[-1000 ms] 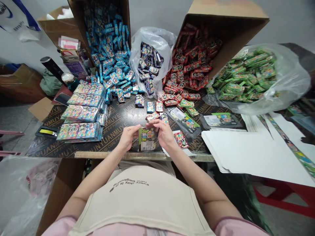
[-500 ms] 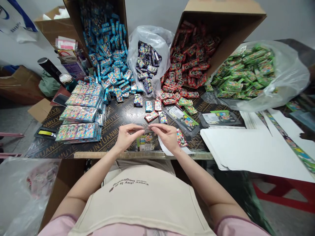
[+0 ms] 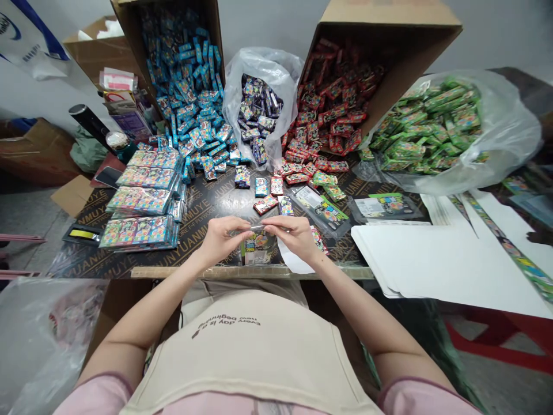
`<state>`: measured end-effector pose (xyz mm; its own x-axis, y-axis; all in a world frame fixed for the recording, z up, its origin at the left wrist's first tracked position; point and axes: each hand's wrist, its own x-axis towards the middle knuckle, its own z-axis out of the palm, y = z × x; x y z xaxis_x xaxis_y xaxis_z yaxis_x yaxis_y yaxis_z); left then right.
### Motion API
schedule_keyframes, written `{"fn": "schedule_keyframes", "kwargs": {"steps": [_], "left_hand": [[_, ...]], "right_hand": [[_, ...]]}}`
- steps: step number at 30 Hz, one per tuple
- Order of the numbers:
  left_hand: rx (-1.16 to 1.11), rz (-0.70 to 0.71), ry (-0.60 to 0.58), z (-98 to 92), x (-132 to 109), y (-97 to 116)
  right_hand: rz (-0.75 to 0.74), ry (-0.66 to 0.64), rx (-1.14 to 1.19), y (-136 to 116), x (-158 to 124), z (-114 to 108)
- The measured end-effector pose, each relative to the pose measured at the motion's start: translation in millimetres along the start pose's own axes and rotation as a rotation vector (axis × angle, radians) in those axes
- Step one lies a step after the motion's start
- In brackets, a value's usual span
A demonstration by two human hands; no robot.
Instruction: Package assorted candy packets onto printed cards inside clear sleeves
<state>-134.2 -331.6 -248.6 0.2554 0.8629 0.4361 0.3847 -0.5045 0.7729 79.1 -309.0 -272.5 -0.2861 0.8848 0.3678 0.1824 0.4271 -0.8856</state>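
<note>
My left hand (image 3: 220,240) and my right hand (image 3: 294,237) meet above the front of the table, their fingertips pinching a thin, shiny strip of film (image 3: 260,228). Directly below the hands lies a colourful printed card pack (image 3: 258,251), partly hidden by them. A curled piece of white paper (image 3: 294,262) sits under my right wrist. Just beyond it, a small red-and-green sweet pack (image 3: 318,240) is partly covered by that hand. Several loose packs (image 3: 271,195) lie on the dark printed board ahead of my fingers.
Stacked multicoloured packs (image 3: 142,199) fill the board's left side. Behind stand cartons of blue packs (image 3: 185,86) and red packs (image 3: 337,98), with plastic bags of purple packs (image 3: 259,115) and green packs (image 3: 427,124). White card sheets (image 3: 432,259) lie right.
My fingertips have drawn closer together around the shiny strip, and both hands sit slightly higher above the card pack. The camera view has shifted slightly.
</note>
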Motion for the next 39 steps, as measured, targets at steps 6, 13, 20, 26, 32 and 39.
{"fn": "schedule_keyframes", "kwargs": {"steps": [6, 13, 20, 26, 32, 39], "left_hand": [[-0.064, -0.147, -0.036, 0.0, 9.6, 8.3], [0.257, 0.228, -0.037, 3.1, -3.5, -3.8], [0.312, 0.207, -0.104, 11.6, 0.4, -14.6], [0.109, -0.064, 0.189, -9.1, -9.6, -36.1], [0.163, -0.443, 0.63, -34.0, -57.4, -80.2], [0.142, -0.465, 0.469, -17.4, -61.9, -85.5]], "right_hand": [[0.131, -0.064, 0.082, -12.5, 8.3, -3.0], [0.002, 0.062, 0.034, 2.7, -10.3, 0.2], [-0.06, 0.044, -0.009, 13.7, -13.8, 7.2], [-0.015, 0.083, -0.284, 69.5, 73.8, -12.9], [0.294, -0.023, -0.735, 113.2, 135.7, 11.1], [0.388, 0.027, -0.481, 97.6, 135.2, 24.0]]}}
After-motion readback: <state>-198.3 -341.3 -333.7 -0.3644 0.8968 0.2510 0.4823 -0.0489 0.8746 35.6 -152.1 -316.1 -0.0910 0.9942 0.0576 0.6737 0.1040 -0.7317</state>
